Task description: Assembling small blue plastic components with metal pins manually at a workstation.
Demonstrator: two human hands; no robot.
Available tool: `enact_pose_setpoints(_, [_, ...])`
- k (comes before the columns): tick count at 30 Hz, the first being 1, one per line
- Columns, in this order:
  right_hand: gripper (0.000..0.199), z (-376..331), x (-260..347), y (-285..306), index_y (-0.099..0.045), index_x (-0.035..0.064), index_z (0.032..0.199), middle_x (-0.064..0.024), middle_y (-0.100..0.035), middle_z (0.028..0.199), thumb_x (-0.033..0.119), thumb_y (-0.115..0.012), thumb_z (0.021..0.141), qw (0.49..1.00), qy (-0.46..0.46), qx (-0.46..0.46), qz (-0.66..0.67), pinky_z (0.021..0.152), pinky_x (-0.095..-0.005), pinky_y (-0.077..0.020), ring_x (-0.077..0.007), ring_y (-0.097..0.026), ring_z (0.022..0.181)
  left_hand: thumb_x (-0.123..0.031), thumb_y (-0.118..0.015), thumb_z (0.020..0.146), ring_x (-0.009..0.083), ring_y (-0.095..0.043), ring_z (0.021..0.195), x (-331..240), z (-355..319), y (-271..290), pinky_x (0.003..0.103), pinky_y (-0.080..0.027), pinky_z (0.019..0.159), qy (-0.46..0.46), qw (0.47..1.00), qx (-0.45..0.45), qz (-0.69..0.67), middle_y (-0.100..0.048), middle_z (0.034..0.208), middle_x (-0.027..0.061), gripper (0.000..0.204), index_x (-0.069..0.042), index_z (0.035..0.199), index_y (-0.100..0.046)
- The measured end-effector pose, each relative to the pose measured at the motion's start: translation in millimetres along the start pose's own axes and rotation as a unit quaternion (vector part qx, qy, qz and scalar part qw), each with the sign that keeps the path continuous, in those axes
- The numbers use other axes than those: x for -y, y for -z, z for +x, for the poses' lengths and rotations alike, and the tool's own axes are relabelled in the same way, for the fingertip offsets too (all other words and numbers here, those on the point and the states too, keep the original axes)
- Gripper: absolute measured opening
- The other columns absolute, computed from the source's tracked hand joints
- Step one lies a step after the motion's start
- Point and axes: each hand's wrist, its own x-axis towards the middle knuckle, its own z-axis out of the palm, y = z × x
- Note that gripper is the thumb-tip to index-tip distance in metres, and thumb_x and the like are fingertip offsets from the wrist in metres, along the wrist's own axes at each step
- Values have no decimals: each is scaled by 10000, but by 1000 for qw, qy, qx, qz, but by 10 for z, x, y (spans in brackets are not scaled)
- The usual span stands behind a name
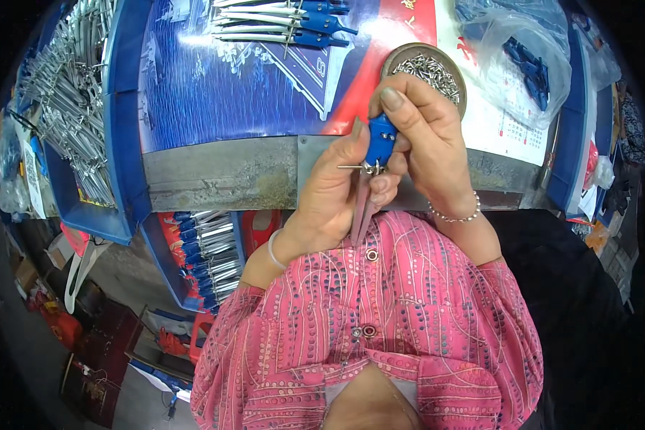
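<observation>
In front of my chest I hold a drawing compass [381, 142] with a blue plastic head and metal legs that point down toward me. My left hand [324, 201] is closed around it near the joint, where a thin metal pin sticks out to the left. At the top of the blue head, my right hand [441, 140] is closed on it with thumb and fingers. Whether the right fingertips also pinch a small part cannot be seen. Just beyond that hand stands a round dish [387, 66] of small metal screws or rivets [428, 70].
Several blue-headed compasses [315, 23] lie at the table's far side. A blue bin [125, 136] at the left holds metal legs [72, 107]. Below the table edge, another bin [166, 261] holds compasses. A clear bag [494, 79] with blue parts [529, 72] lies at right.
</observation>
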Motion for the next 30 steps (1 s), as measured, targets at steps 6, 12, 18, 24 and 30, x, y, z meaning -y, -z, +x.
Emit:
enact_pose_setpoints(6, [186,8,-35,134,-547,15,887,-2,-547,729,184,-470,900,995,42,66,59,471,-145,-377,-13,-429,539,-281,-511,870,106,-565,621,-99,-64,-96,218,-475,561,-98,956,-19,275,-611,821,110,315,27,921,-550])
enact_pose_setpoints(12, [177,-10,-110,150,-534,7,927,-24,-540,820,169,-472,895,996,60,50,49,452,-138,-379,-29,-423,501,-236,-471,895,119,-583,627,-108,-98,-139,225,-489,583,-81,969,-34,229,-619,839,123,286,33,941,-557])
enact_pose_setpoints(18, [245,-113,105,84,-465,-16,1020,-47,-515,890,109,-554,830,994,12,101,48,543,-172,-403,-55,-479,694,-219,-448,907,105,-543,589,-152,-114,-66,214,-440,522,-55,981,10,185,-605,796,100,268,28,934,-548])
enact_pose_setpoints(24, [339,-98,81,3,-448,-14,978,-96,-500,917,217,-607,786,999,15,29,0,455,-148,-384,-60,-471,567,-232,-469,897,93,-471,551,-80,-128,-63,202,-362,481,-42,987,22,153,-579,778,102,241,-1,935,-525])
enact_pose_setpoints(30, [218,-28,19,118,-501,-17,946,-65,-514,891,188,-497,870,994,3,92,50,509,-127,-403,-73,-512,738,-350,-453,888,86,-439,499,-113,-120,-55,191,-330,445,36,998,35,45,-586,779,116,390,22,996,-505])
